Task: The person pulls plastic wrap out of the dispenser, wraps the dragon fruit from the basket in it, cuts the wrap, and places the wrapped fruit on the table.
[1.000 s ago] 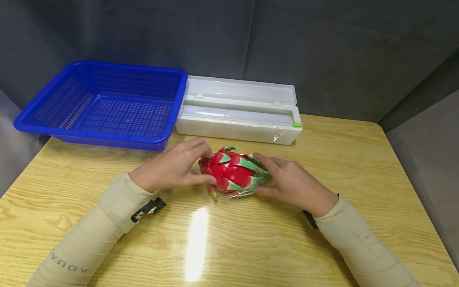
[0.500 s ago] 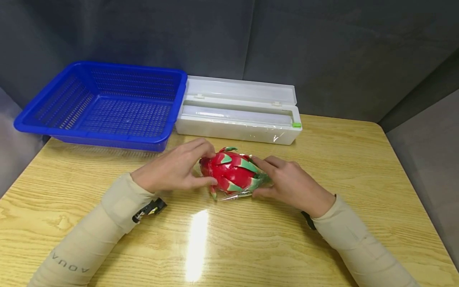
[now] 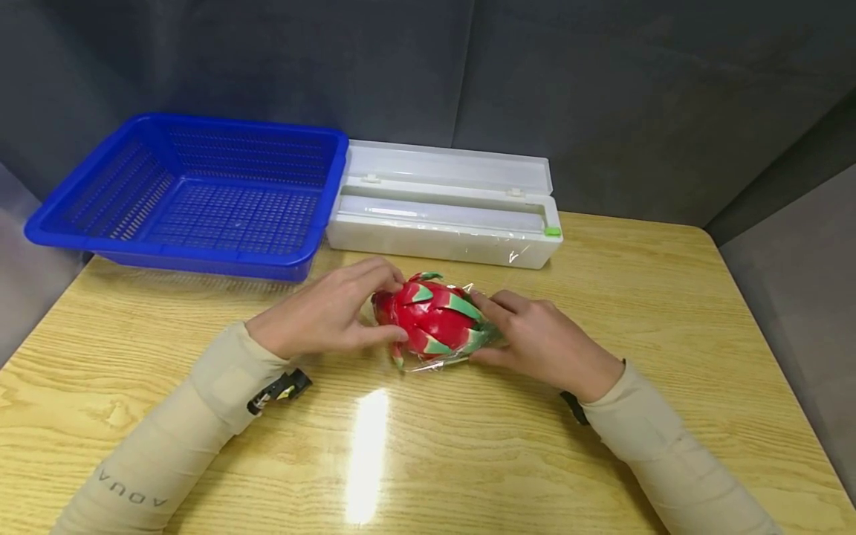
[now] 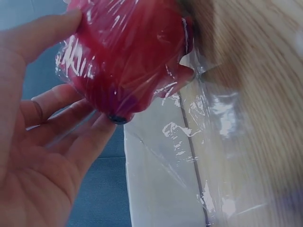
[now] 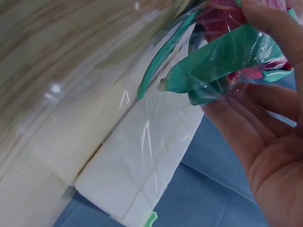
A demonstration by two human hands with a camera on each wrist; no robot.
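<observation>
Our right hand (image 3: 538, 338) has shifted slightly toward the fruit (image 3: 435, 319) since a second ago. With our left hand (image 3: 328, 312) it grips the fruit in film (image 3: 438, 364), on or just over the table (image 3: 468, 461). Left of the fruit, our sleeve (image 3: 160, 438) reads "AQUA"; behind the fruit are the box (image 3: 438, 244), the basket (image 3: 194, 258) leftward and dark cloth (image 3: 602, 104); well right runs the table's edge.

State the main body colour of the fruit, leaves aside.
Red. The fruit shows best in the head view.
</observation>
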